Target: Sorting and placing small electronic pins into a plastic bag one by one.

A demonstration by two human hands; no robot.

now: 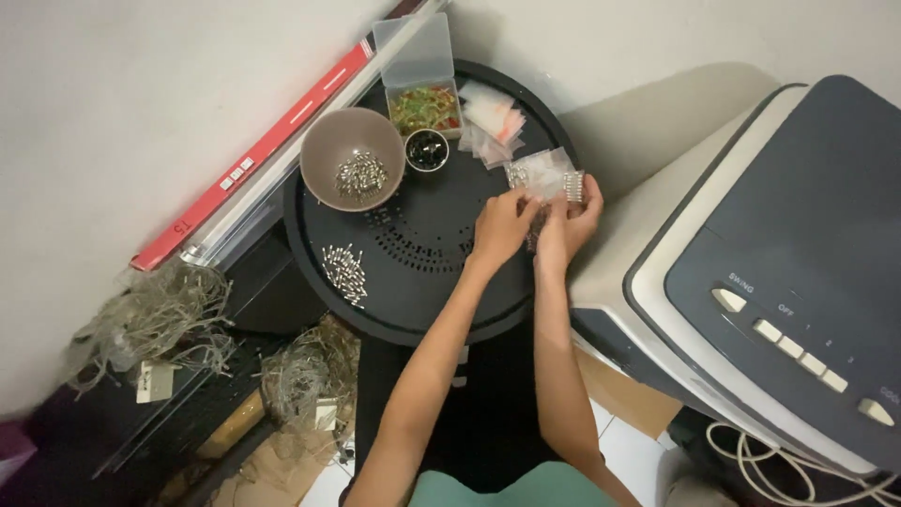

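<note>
hands sorting small parts on a round black counter

both hands meet at the counter's right edge. the left hand and right hand together pinch a small clear plastic bag of tiny silver pieces. to their left, well apart, sit a brown bowl of silver parts, a loose silver pile and an open box of coloured bits.

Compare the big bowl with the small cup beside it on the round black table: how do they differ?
The bowl is wide, brownish-grey and holds a heap of small silvery metal pieces; the cup is far narrower, dark-rimmed and holds dark, glossy bits. The bowl overhangs the black table's left edge; the cup sits fully on it. Both are round, upright and open, untouched by either hand.
</note>
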